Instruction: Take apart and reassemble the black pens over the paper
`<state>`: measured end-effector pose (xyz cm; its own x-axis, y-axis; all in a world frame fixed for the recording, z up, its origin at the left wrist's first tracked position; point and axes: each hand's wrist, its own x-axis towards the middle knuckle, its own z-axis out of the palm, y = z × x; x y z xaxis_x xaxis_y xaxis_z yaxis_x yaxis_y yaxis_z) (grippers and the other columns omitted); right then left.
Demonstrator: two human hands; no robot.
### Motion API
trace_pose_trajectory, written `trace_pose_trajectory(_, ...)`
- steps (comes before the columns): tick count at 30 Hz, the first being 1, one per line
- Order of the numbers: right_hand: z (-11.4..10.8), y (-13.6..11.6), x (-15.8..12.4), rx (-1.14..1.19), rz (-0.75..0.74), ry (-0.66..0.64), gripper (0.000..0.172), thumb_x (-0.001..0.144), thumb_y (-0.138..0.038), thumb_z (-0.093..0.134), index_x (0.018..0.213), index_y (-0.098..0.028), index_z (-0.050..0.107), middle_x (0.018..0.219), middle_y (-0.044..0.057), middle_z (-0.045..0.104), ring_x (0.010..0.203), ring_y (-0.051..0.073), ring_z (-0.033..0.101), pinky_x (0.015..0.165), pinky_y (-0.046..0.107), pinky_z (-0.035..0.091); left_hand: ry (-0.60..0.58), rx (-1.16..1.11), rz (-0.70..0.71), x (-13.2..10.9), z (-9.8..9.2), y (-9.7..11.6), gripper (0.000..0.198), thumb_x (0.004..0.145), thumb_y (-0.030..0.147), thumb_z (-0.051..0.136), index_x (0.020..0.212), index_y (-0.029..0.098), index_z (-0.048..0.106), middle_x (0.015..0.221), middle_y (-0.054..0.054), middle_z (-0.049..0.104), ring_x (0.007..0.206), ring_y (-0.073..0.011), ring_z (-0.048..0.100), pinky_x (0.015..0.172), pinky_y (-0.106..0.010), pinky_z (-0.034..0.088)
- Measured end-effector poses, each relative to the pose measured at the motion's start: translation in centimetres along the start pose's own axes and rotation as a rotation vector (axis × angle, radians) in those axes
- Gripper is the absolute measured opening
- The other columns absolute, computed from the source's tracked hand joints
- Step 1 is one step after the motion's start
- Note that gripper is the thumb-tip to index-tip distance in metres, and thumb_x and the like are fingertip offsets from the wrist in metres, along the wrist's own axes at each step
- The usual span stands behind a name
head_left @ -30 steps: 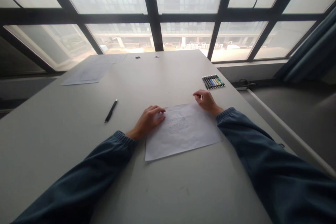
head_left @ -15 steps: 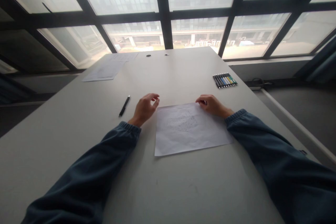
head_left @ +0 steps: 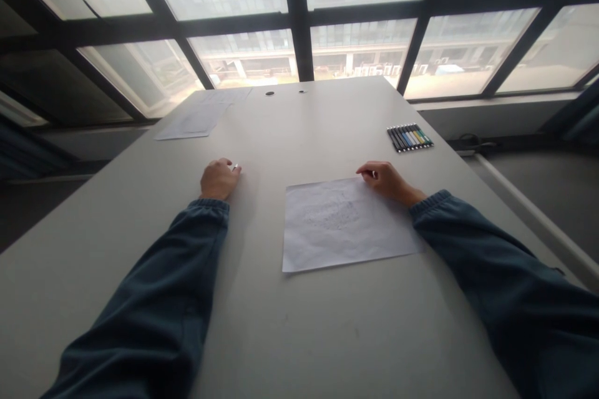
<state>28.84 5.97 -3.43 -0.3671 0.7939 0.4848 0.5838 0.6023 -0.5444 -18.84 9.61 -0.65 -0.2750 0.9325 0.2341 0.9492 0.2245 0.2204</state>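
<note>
A sheet of white paper with a faint pencil-like drawing lies in front of me on the white table. At its far right edge is my right hand, fingers curled and thumb and forefinger closed together at the paper's edge. My left hand is off to the left of the sheet, closed over a black pen. Only the pen's light-coloured end peeks out between thumb and forefinger; the rest is hidden under the hand.
A row of several pens in dark and coloured barrels lies at the table's right edge. More printed sheets rest at the far left. Two small round fittings sit near the far edge, before large windows.
My left hand has moved left, away from the paper's far left corner, and closed over the pen. My right hand stays at the paper's edge. The view has shifted slightly.
</note>
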Motion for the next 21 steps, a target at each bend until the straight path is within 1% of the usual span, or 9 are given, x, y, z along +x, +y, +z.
trace_pose_trajectory(3,0.1,0.0,0.0,0.005,0.008,0.004,0.024,0.085,-0.015,0.055,0.092,-0.016,0.078,0.087,0.007,0.077,0.066,0.016,0.061,0.067,0.028,0.047,0.004,0.064,-0.012,0.2,0.4,-0.1,0.044,0.087,0.038,0.06,0.12,0.01,0.068,0.109,-0.02,0.072,0.108,-0.0326,0.064,0.099,-0.042,0.049)
trace_pose_trajectory(8,0.0,-0.1,0.0,0.012,0.01,0.001,0.025,0.085,-0.016,0.055,0.092,-0.015,0.079,0.086,0.007,0.077,0.067,0.016,0.062,0.068,0.028,0.047,0.016,0.053,0.039,0.2,0.4,0.1,0.039,0.085,0.029,0.057,0.114,0.008,0.073,0.105,-0.021,0.074,0.105,-0.0329,0.066,0.097,-0.042,0.05)
trace_pose_trajectory(10,-0.1,-0.1,0.0,0.015,0.015,0.0,0.025,0.085,-0.016,0.055,0.092,-0.016,0.079,0.086,0.007,0.077,0.067,0.016,0.062,0.068,0.028,0.047,0.047,0.006,0.068,-0.1,0.1,0.8,0.035,0.084,0.027,0.057,0.108,0.009,0.075,0.1,-0.02,0.075,0.1,-0.0327,0.067,0.094,-0.044,0.052)
trace_pose_trajectory(12,0.0,0.0,0.0,0.024,0.023,0.001,0.024,0.084,-0.016,0.056,0.091,-0.016,0.079,0.086,0.007,0.077,0.066,0.017,0.062,0.068,0.029,0.048,0.091,-0.088,0.094,-0.7,-0.6,2.1,0.029,0.082,0.027,0.059,0.1,0.012,0.077,0.094,-0.017,0.076,0.093,-0.0313,0.069,0.091,-0.043,0.052)
trace_pose_trajectory(14,0.0,0.1,0.0,0.033,0.027,0.003,0.024,0.084,-0.016,0.056,0.091,-0.017,0.079,0.086,0.007,0.077,0.066,0.017,0.062,0.068,0.029,0.048,0.095,-0.274,0.13,-1.8,-1.5,4.2,0.027,0.081,0.03,0.064,0.097,0.015,0.078,0.087,-0.013,0.076,0.083,-0.0273,0.069,0.085,-0.04,0.053)
trace_pose_trajectory(17,0.1,0.2,0.0,0.036,0.027,0.007,0.024,0.083,-0.015,0.056,0.092,-0.017,0.079,0.087,0.007,0.077,0.066,0.016,0.062,0.068,0.029,0.048,0.032,-0.704,0.151,-4.3,-2.8,8.3,0.032,0.078,0.036,0.07,0.099,0.014,0.078,0.085,-0.01,0.075,0.069,-0.0185,0.064,0.069,-0.032,0.052)
trace_pose_trajectory(19,0.1,0.3,0.0,0.028,0.028,0.005,0.024,0.083,-0.015,0.056,0.092,-0.016,0.079,0.086,0.007,0.077,0.066,0.016,0.061,0.067,0.028,0.047,-0.085,-0.988,0.145,-6.5,-3.3,11.0,0.034,0.077,0.039,0.073,0.098,0.013,0.077,0.076,-0.007,0.071,0.059,-0.0131,0.056,0.057,-0.027,0.046)
trace_pose_trajectory(21,0.0,0.4,0.0,0.02,0.031,-0.003,0.024,0.083,-0.015,0.056,0.092,-0.016,0.079,0.086,0.007,0.077,0.066,0.016,0.061,0.067,0.028,0.046,-0.197,-1.193,0.182,-8.6,-3.4,13.2,0.03,0.076,0.036,0.076,0.094,0.013,0.076,0.071,-0.004,0.067,0.057,-0.0102,0.053,0.053,-0.024,0.043)
